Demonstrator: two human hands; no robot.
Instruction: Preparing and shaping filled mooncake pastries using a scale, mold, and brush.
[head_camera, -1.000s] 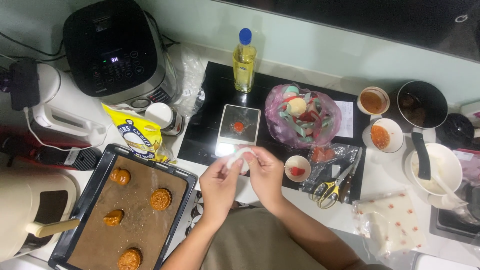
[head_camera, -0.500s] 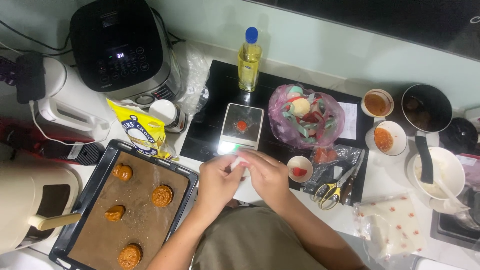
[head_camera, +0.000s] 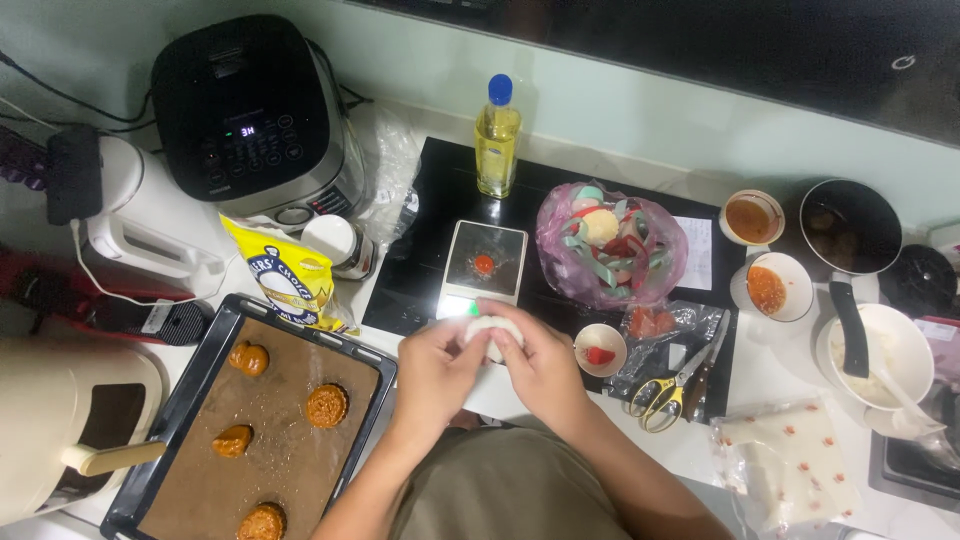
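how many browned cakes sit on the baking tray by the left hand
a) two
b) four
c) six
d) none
b: the baking tray carries four browned cakes on its brown liner, spaced apart, while the left hand and right hand cup a white dough ball beside it.

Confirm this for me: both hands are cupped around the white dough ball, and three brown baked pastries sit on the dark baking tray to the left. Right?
Not quite. The head view shows four brown baked pastries on the dark baking tray, not three. The rest holds: the left hand and right hand are cupped around the white dough ball.
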